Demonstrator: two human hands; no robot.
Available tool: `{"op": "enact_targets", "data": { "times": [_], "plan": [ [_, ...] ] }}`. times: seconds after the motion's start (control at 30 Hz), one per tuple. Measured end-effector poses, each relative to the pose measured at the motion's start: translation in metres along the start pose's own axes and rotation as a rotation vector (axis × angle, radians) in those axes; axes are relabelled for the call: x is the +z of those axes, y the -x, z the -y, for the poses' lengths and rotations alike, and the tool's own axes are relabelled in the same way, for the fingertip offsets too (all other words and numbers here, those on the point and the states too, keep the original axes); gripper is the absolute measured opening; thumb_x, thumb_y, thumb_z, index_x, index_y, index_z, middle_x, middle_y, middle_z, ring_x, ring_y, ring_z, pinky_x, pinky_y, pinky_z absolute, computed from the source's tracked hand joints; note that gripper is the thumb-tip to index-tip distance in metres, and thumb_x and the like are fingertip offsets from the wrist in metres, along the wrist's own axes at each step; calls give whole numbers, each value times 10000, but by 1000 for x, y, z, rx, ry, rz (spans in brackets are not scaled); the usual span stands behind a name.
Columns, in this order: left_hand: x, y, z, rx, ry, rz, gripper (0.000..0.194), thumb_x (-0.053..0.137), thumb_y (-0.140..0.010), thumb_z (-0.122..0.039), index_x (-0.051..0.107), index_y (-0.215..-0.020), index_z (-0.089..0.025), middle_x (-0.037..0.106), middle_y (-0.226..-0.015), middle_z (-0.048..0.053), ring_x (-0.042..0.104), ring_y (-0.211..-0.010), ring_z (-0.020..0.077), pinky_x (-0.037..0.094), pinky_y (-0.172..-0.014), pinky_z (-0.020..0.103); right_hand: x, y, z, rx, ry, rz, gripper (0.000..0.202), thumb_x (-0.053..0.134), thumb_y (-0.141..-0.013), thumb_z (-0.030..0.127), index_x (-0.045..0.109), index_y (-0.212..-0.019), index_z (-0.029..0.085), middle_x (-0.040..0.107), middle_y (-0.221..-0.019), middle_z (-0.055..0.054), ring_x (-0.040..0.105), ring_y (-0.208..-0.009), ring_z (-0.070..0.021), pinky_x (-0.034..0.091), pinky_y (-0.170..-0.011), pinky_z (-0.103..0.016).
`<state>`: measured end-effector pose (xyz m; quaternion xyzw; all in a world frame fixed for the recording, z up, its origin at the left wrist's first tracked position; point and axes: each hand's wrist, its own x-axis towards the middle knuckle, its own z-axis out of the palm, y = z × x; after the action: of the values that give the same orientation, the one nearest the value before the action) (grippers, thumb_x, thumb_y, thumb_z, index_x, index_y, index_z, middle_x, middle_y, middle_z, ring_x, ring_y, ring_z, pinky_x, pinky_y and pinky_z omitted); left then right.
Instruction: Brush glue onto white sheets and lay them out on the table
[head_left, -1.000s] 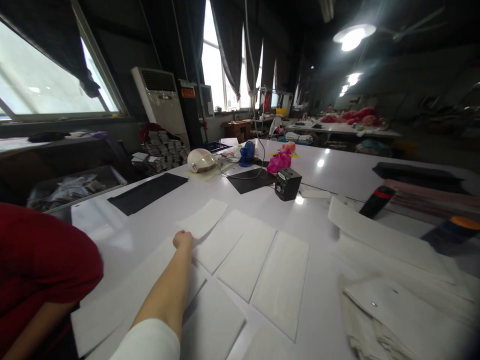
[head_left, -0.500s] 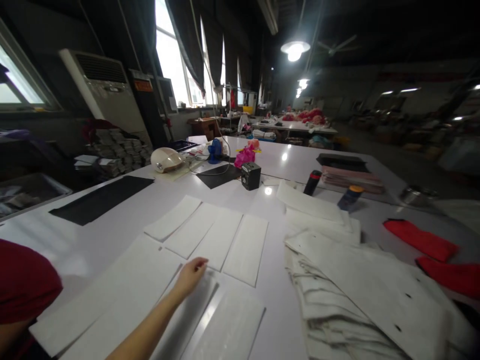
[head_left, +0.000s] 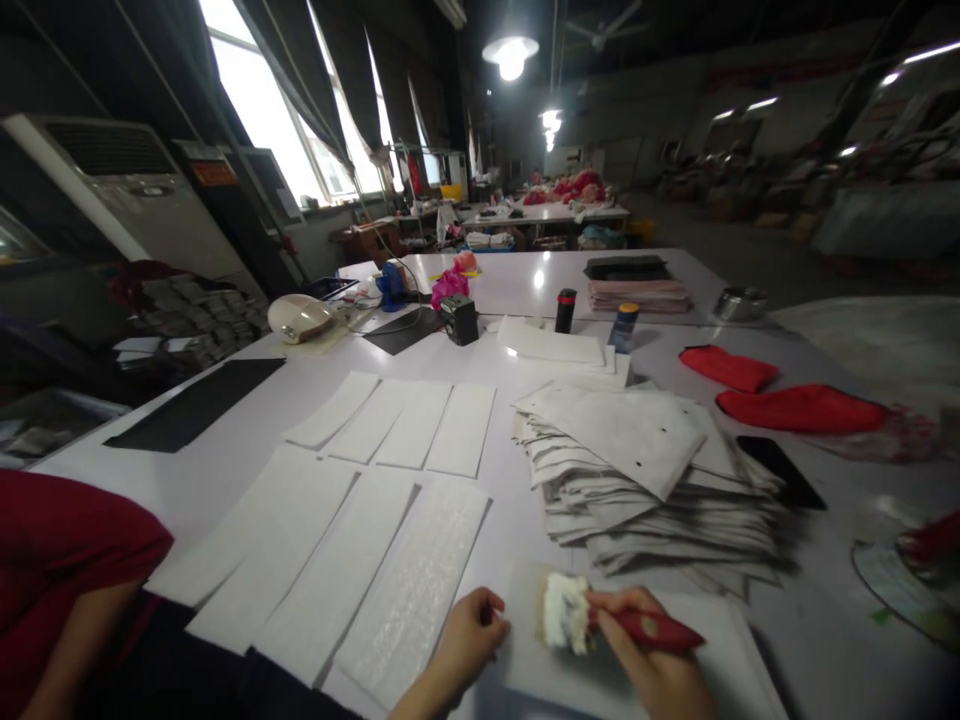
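the right hand (head_left: 660,665) has its fingers (head_left: 622,603) wrapped closed round the red handle of a brush (head_left: 600,620), whose long axis runs nearly level across the view: the handle tip points right and the white, paste-laden bristle head points left. the bristle head sits just over the near white sheet (head_left: 712,640) that lies under both hands at the counter's (head_left: 247,430) near edge. the left hand (head_left: 469,640) lies just left of the bristle head, close but apart from it, its fingers (head_left: 491,605) curled loosely in on themselves with nothing visibly held; whether the fingertips press the sheet cannot be told. of the two, the left hand is the nearer to the bristles, the right the one that carries the brush

left of the brush, and beyond the left hand, lie long white strips (head_left: 352,570) side by side, their long axes running away from the person and leaning right; the nearest one looks glossy and textured. behind the brush, further from the person, rises a stack of grey-white cut pieces (head_left: 637,460). further left of the brush a red sleeve (head_left: 67,530) of another person comes in at the frame's edge
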<state>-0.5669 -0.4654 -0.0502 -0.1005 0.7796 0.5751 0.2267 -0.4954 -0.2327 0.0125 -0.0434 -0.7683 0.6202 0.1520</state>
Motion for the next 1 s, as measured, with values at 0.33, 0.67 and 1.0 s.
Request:
{"op": "enact_targets", "data": {
  "times": [0.33,0.67,1.0],
  "plan": [
    [16,9,16,-153,169,-27,122,604,-603,-116,502,-588,-181,432,-454,-81,389,-406,55,302,-449,199,-89,1,-50,22,267,-62,301,592,-801,527,611,-790,227,664,-821,-48,641,-799,-252,520,-726,-319],
    [16,12,13,-195,195,55,189,715,-579,-235,561,-658,-158,502,-514,-63,452,-439,62,365,-476,209,-101,38,5,-208,365,-312,144,612,-836,386,570,-784,258,651,-879,-36,630,-829,-224,504,-762,-286],
    [16,1,29,-206,173,47,212,701,-582,-180,489,-599,-179,464,-472,-85,453,-427,68,403,-467,219,-41,52,-26,5,127,67,216,526,-907,403,587,-796,228,650,-825,-34,639,-793,-204,522,-733,-263]
  ]
}}
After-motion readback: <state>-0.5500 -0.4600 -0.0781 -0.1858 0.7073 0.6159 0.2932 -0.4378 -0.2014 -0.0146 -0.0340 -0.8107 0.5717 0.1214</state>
